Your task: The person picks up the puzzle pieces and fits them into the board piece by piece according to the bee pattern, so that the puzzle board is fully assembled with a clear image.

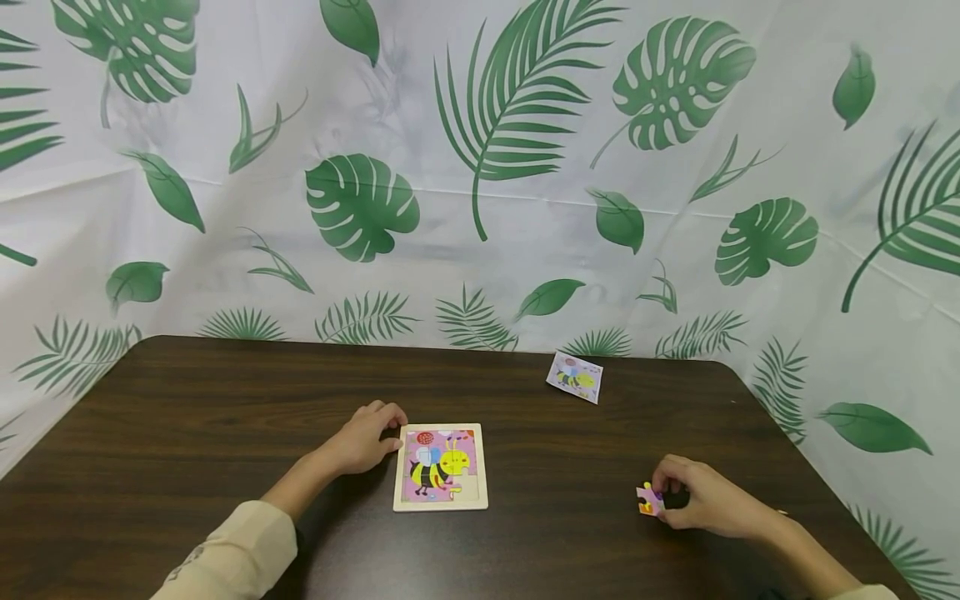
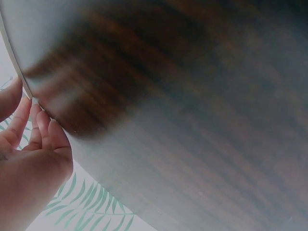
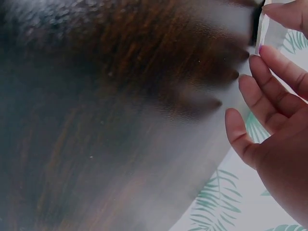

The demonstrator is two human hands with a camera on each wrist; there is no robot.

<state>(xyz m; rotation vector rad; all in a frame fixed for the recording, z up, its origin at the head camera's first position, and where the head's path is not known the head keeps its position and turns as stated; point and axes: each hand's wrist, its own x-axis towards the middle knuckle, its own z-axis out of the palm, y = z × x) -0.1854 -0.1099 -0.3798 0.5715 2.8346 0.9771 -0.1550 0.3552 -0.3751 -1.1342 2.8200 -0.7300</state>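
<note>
A square wooden puzzle tray [image 1: 483, 467] with a bee picture lies mid-table. Several joined pieces fill most of it, while bare wood shows at its lower right. My left hand [image 1: 369, 437] holds the tray at its upper left corner, index finger bent at the corner and thumb against the left side. Off to the right, my right hand [image 1: 701, 497] pinches a pink puzzle piece [image 1: 649, 500] with yellow and orange marks between thumb and index finger. In the right wrist view the piece [image 3: 263, 29] shows only as a thin pale edge, its other fingers spread below.
A small printed card [image 1: 576, 377] with the same bee picture lies near the back edge of the dark wood-grain table [image 1: 247, 400]. Behind the table hangs a white cloth [image 1: 465, 267] with green leaf prints.
</note>
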